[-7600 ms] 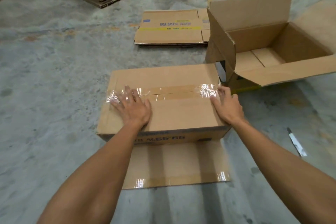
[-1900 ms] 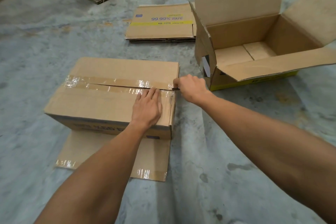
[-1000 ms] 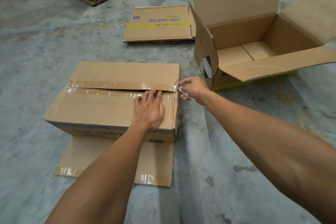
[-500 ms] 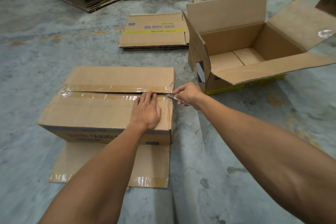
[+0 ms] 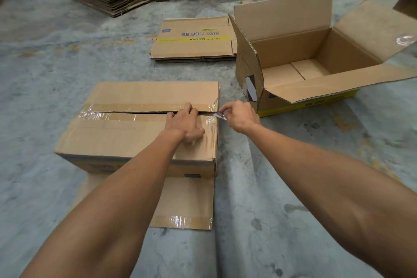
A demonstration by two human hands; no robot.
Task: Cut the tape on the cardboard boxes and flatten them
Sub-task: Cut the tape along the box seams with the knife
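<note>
Half a second earlier the left hand (image 5: pixel 185 125) had lain flat on the near flap of the taped box (image 5: pixel 144 124), palm down beside the seam. Now its fingers (image 5: pixel 188 107) had curled over the cut edge and dipped into the dark slit, so its grip was hooked on the near flap rather than spread on it. The right hand (image 5: pixel 240 116) had stayed at the box's right end, its grip pinched shut on the small blade (image 5: pixel 218 115), whose tip sat just beside the left hand's knuckles at the corner where the tape (image 5: pixel 144 108) wrapped over the edge.

The seam to the left of both grips stood open as a thin black line along nearly the whole top, with glossy tape clinging to each flap. That suggested the top cut was essentially done and the work was turning from slicing to prying; only the tape over the right edge, under the blade, looked possibly uncut. The box sat on the concrete floor (image 5: pixel 45 70) with a loose flap (image 5: pixel 187 203) spread below the left wrist. Beyond the right grip an open box (image 5: pixel 304 56) was not yet flattened, and a flattened box (image 5: pixel 194 38) lay further off.
</note>
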